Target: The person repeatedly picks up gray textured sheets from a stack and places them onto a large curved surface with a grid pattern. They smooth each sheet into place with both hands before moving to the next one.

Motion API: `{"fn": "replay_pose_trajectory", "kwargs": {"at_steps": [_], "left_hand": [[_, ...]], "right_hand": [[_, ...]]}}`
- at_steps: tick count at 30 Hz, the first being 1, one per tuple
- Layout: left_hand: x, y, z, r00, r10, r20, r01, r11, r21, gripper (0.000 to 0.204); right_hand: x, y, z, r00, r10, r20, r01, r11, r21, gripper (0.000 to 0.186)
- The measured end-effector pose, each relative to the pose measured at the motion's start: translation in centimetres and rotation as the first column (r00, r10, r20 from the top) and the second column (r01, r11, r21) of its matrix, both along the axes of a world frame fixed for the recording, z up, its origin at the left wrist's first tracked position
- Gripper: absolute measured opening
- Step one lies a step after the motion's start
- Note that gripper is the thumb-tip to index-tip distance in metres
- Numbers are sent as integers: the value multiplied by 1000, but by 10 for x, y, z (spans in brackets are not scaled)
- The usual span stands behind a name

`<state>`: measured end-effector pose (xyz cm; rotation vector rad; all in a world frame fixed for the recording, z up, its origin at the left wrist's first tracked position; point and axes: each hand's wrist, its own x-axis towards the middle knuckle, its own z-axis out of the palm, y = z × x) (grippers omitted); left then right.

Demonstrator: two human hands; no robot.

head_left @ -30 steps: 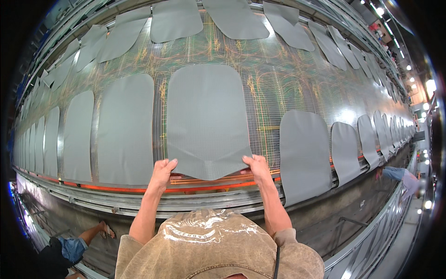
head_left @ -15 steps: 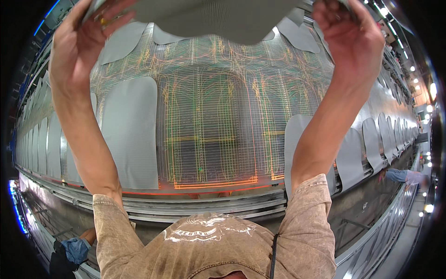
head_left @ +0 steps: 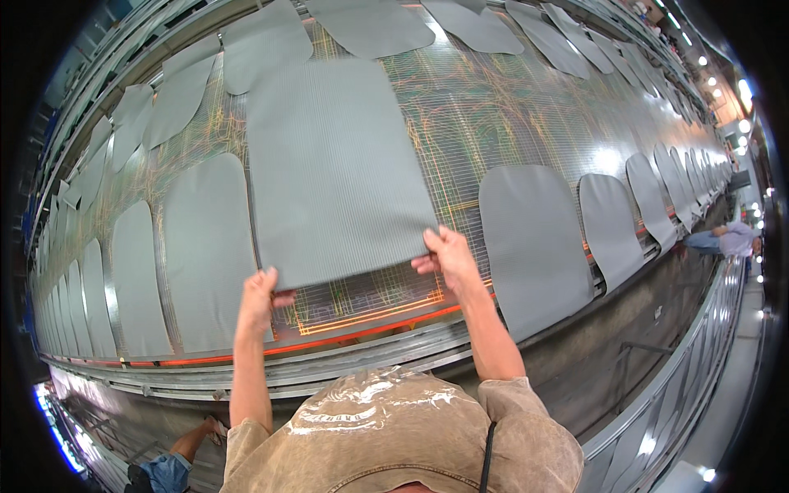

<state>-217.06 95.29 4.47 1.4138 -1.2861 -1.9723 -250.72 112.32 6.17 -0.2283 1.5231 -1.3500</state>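
A grey ribbed sheet [head_left: 337, 172] with a straight near edge stretches in front of me, over a surface criss-crossed with thin orange, yellow and green lines [head_left: 370, 308]. My left hand [head_left: 261, 297] pinches its near left corner. At the near right corner, my right hand [head_left: 449, 256] grips it between thumb and fingers. The near edge is lifted a little and bent, and the lines show below it. A grey round-topped piece [head_left: 209, 238] lies just left of the sheet; a similar piece [head_left: 534, 238] lies to the right.
Several more grey pieces [head_left: 374, 25] lie along the far side. A metal rail [head_left: 394, 353] runs along the near edge, with an orange-red line beside it. One person [head_left: 177, 464] is at lower left, another [head_left: 727, 239] at far right, by a metal railing [head_left: 657, 386].
My hands have come down and back toward me from high up, drawing the grey sheet over the lined surface. My view has also turned and shifted.
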Motion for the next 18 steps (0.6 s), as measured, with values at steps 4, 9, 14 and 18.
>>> {"fn": "replay_pose_trajectory", "kwargs": {"at_steps": [4,9,14,18], "left_hand": [[14,44,-36,993,-28,118,8,986,166,33],[19,64,-39,978,-49,205,15,986,165,31],[29,71,-47,972,-10,233,-26,988,151,31],[28,73,-46,963,-9,269,-28,991,134,30]], "right_hand": [[21,46,-46,998,-57,37,52,989,135,22],[32,69,-68,997,-71,-33,76,979,189,20],[43,77,-72,991,-125,-56,133,978,161,19],[47,82,-76,990,-129,-65,139,974,181,19]]}}
